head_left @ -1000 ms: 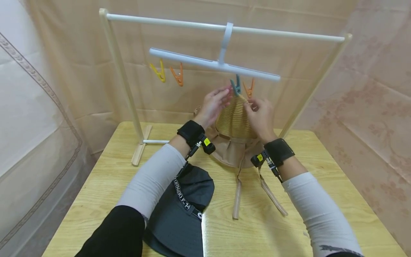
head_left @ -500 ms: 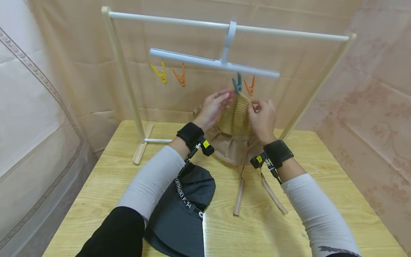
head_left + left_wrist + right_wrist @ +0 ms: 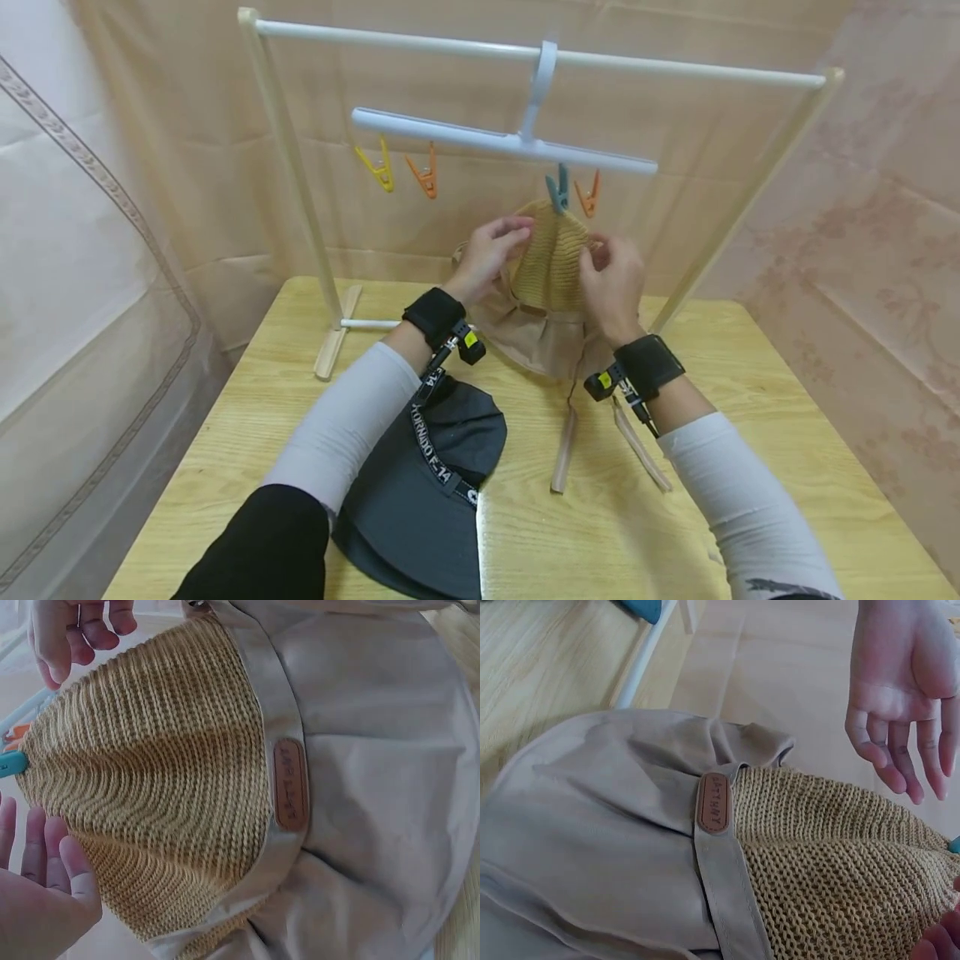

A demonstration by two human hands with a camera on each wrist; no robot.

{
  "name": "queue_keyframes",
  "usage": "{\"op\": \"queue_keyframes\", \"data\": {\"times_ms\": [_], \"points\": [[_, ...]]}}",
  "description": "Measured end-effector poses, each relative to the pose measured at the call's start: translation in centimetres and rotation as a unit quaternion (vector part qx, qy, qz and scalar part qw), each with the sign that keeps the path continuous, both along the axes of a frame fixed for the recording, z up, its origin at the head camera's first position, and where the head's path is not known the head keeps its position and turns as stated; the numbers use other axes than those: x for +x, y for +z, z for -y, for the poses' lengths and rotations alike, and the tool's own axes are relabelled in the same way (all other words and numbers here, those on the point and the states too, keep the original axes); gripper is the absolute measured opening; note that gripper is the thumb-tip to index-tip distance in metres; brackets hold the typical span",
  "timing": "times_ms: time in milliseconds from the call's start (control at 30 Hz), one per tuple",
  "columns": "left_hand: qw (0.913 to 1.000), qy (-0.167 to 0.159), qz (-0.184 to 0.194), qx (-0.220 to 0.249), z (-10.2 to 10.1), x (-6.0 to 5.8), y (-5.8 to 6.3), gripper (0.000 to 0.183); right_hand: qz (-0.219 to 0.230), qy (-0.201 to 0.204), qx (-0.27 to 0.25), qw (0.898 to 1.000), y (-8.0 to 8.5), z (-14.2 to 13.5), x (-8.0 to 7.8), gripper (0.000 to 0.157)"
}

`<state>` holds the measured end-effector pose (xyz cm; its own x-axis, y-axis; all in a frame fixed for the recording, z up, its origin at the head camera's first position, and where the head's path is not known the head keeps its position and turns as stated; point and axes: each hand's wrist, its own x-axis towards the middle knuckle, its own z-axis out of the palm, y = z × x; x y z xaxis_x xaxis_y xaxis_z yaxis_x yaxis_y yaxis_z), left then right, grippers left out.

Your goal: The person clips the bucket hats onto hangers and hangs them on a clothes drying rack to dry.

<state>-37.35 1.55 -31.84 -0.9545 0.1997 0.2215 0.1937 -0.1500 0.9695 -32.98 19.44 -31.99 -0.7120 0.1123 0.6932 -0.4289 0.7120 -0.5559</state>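
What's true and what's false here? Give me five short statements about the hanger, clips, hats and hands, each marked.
1. The hanger hooks over the white bar. True.
2. The teal clip is at the peak of the tan hat. True.
3. The teal clip hangs leftmost. False: the yellow clip does.
4. A dark cap lies on the table. True.
5. A hand grips the hanger. False: the left hand and right hand are beside the tan hat.
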Motion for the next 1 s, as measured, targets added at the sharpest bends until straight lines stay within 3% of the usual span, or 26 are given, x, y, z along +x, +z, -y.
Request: {"op": "queue_keyframes", "data": {"times_ms": [267,400,500,633,800,1000], "points": [[0.9968,0.01,-0.047,-0.063,1.3,0.5,-0.8,0.028,0.052,0.056,0.017,0.997,-0.6,0.3,0.3,0.02],[0.9935,0.014,-0.061,-0.095,1.6,0.8,-0.9,0.028,0.091,0.069,-0.014,0.993,-0.8,0.1,0.7,0.021],[0.9854,0.021,-0.079,-0.149,1.8,1.0,-1.1,0.028,0.125,0.078,-0.032,0.989,-0.8,0.0,1.2,0.022],[0.9671,0.012,-0.107,-0.231,2.0,1.3,-1.4,0.03,0.163,0.093,-0.022,0.982,-1.0,0.0,1.6,0.025],[0.9604,-0.017,-0.111,-0.255,2.1,1.6,-1.8,0.033,0.185,0.101,-0.018,0.977,-1.5,0.3,2.0,0.025],[0.9504,-0.004,-0.104,-0.293,2.5,1.8,-2.2,0.03,0.199,0.113,-0.006,0.974,-2.5,0.5,2.4,0.024]]}}
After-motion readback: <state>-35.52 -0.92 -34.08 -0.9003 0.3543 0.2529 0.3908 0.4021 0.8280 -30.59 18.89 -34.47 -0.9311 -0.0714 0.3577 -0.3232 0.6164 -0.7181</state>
